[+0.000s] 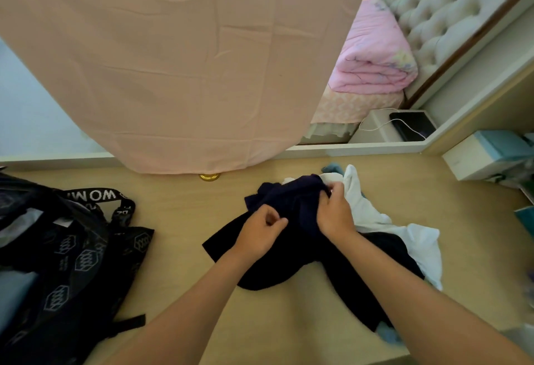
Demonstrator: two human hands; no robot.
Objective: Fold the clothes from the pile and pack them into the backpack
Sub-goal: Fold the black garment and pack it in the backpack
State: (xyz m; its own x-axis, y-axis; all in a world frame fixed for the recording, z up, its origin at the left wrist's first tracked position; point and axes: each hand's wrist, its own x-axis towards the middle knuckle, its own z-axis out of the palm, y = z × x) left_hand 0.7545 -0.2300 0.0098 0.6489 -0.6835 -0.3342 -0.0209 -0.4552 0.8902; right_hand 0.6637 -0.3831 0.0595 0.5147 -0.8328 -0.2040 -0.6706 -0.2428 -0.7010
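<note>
Your left hand (260, 229) and right hand (335, 214) both pinch the crumpled dark navy cloth garment (291, 252); a white cloth garment (375, 220) lies just beyond your right grip.

Crumpled navy garment (289, 260) overlaps white clothes (419, 243); patterned black backpack (72, 263) lies left.

Home bedroom: bed (341, 110) with tufted headboard (439, 9) far right, folded pink quilt (372, 58) on it, wood floor (185, 249), hanging pink curtain (173, 61).
</note>
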